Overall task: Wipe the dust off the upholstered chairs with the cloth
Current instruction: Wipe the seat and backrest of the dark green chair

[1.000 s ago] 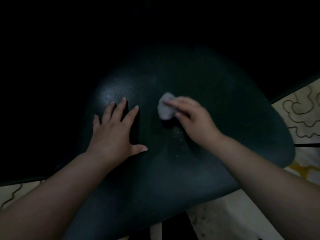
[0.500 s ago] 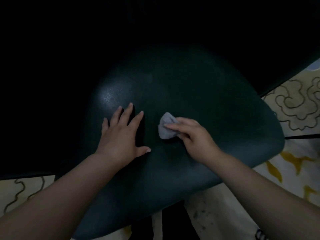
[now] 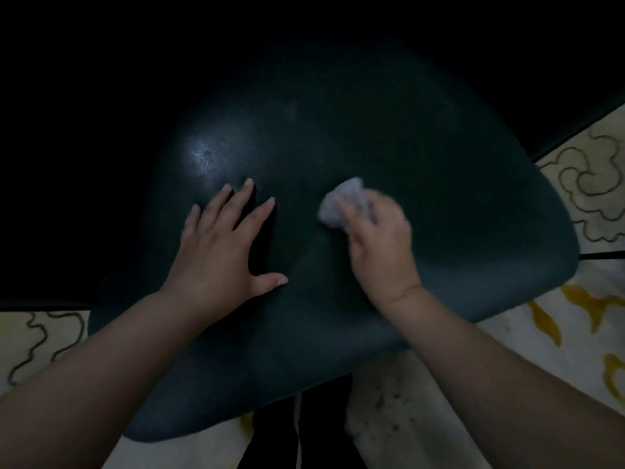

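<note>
Crosswise, cloth (image 3: pixel 342 204) bunched on chair (image 3: pixel 439 204)

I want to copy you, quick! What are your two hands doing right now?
Left hand: open, flat on the chair seat.
Right hand: gripping the cloth against the seat.

Single head view, close, steeply downward onto the chair seat (image 3: pixel 338 316).

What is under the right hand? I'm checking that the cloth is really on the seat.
A pale cloth shows beneath the right hand, lying on the dark seat. Its fingers cover part of the cloth, so its full extent is hidden.
</note>
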`<state>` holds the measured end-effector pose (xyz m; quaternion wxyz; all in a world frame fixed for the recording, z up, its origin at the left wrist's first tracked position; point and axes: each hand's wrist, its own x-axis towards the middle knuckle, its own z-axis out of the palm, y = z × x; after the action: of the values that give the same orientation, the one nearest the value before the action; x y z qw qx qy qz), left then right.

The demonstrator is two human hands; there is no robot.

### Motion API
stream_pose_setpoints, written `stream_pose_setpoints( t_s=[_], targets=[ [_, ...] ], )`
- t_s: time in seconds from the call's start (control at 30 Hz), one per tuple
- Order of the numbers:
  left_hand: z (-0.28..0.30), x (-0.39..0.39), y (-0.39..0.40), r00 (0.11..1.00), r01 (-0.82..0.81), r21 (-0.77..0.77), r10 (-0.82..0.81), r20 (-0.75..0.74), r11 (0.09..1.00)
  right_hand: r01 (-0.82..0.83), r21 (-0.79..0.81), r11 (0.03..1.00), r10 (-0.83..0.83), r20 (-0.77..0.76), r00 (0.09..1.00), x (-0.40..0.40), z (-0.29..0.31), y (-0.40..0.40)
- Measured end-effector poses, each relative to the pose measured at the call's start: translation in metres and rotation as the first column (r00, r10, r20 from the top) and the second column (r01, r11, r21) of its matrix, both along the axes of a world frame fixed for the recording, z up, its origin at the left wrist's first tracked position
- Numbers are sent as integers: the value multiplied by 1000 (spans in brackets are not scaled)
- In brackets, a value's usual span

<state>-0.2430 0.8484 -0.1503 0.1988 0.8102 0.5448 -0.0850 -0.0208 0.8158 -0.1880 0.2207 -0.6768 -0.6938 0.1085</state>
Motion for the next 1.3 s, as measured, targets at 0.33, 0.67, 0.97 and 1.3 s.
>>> stream_pose_setpoints(
  t_s=[0.33, 0.67, 0.97, 1.3],
  targets=[
    [10, -13, -3, 997, -65, -39, 67, 43, 997, -13, -47, 999, 0, -259, 966, -80, 4, -8],
    [7, -9, -7, 989, -141, -45, 143, 41, 989, 264, -69, 962, -271, -142, 952, 20, 4, 12],
    [9, -8, -4, 991, -134, -55, 135, 24, 989, -133, -115, 984, 116, -141, 983, -29, 7, 2],
    [8, -17, -4, 984, -164, -70, 168, 63, 984, -153, -107, 982, 125, -227, 966, -58, 12, -14]
  ],
)
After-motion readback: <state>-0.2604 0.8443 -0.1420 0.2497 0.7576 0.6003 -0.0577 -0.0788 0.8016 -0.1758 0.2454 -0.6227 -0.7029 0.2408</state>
